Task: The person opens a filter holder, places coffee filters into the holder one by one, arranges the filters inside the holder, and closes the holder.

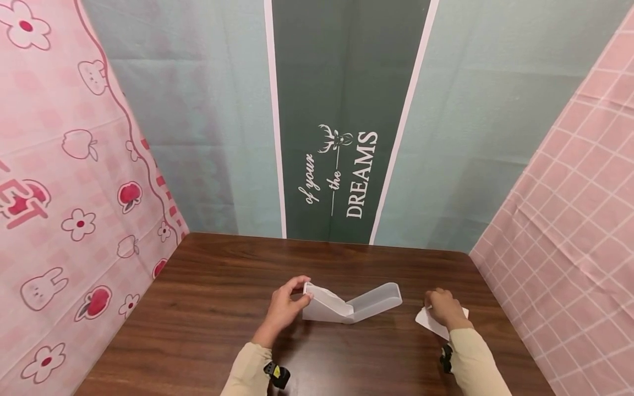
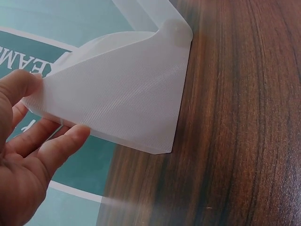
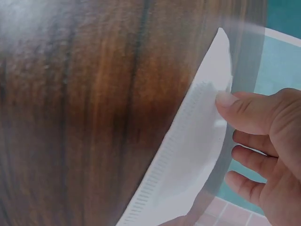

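Note:
A translucent white plastic case (image 1: 327, 315) stands on the table with its hinged lid (image 1: 377, 301) swung out to the right. My left hand (image 1: 284, 308) grips the case by its left end, thumb on the near side and fingers around the far edge. In the left wrist view the ribbed side of the case (image 2: 113, 94) faces the camera, and a curved pale edge shows behind its rim. To the right of the lid, my right hand (image 1: 444, 308) pinches a white folded face mask (image 3: 188, 146) by its curved edge. A row of short embossed marks runs along the mask's straight edge, close to the tabletop.
The dark wood table (image 1: 223, 275) ends at a green and grey curtain (image 1: 337, 82) with lettering. Pink patterned cloth (image 1: 49, 165) hangs on the left, pink checked cloth (image 1: 574, 192) on the right. Each wrist wears a black device.

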### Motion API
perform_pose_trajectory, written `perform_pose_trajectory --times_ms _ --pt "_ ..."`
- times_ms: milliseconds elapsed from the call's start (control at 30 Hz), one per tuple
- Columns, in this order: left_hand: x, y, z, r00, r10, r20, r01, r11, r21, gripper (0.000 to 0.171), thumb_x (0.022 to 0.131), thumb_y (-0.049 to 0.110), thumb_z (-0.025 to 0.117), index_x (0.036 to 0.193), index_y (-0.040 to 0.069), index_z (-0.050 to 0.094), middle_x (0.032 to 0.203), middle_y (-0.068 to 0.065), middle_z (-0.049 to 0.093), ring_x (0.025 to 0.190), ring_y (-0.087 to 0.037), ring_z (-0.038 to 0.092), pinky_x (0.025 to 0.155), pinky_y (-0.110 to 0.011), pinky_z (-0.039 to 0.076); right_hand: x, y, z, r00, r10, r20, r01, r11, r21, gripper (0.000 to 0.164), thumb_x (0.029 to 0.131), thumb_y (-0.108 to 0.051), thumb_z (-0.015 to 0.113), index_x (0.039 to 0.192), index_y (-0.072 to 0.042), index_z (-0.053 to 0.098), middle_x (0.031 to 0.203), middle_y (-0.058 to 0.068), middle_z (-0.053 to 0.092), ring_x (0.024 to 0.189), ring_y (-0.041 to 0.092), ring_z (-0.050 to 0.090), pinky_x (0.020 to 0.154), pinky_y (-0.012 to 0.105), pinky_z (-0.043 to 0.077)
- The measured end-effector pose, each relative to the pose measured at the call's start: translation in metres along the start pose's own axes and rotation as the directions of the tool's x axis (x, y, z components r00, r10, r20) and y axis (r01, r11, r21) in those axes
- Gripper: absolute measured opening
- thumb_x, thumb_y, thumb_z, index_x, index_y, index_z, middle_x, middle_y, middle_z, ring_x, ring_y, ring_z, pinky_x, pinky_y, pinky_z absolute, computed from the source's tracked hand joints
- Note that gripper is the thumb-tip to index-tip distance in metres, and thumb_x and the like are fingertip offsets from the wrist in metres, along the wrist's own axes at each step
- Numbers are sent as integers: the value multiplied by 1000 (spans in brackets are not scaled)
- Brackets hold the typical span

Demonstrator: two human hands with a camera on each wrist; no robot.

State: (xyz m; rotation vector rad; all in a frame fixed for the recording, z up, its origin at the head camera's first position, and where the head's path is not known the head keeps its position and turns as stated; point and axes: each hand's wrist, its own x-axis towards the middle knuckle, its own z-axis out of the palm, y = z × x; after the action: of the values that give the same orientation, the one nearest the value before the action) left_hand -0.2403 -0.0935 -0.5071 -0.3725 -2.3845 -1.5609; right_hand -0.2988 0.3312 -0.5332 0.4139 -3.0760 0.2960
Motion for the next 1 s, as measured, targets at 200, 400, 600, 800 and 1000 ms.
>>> perform_pose_trajectory --times_ms 200,400,600,800,1000 --pt "0 -1 0 1000 -11 5 11 1000 -6 32 81 14 73 111 13 62 98 -3 65 93 -24 62 75 -40 51 -3 0 -1 999 22 32 -24 999 32 27 72 4 66 99 -4 68 93 20 59 89 48 53 67 56 45" --pt "0 0 1 1000 -2 2 2 1000 -21 31 82 14 72 111 13 62 98 -4 66 93 -26 62 77 -46 50 -5 2 -1 1000 13 1 -13 1000 18 13 70 3 64 74 -10 64 78 9 59 76 35 58 60 47 47" --pt "-1 2 -1 1000 -3 6 3 1000 -22 30 82 14 72 110 14 62 98 -4 66 93 -26 62 76 -46 50 -9 4 2 999 13 -44 -12 1000 4 17 71 2 63 67 -14 58 72 4 54 69 29 55 54 45 44" --pt "0 1 -2 1000 9 -2 -9 999 -32 30 81 13 72 110 13 62 97 -5 66 92 -26 62 76 -49 49 -12 4 0 998 -9 -69 8 1000 -21 18 73 1 61 68 -15 57 72 5 53 71 32 54 54 47 44" --pt "-1 0 -2 1000 9 4 -9 1000 -28 30 82 14 72 110 13 62 97 -4 66 92 -26 62 75 -45 50 -13 4 -13 981 -32 -193 36 999 16 19 74 6 60 69 -10 51 72 7 49 71 35 51 55 45 43"
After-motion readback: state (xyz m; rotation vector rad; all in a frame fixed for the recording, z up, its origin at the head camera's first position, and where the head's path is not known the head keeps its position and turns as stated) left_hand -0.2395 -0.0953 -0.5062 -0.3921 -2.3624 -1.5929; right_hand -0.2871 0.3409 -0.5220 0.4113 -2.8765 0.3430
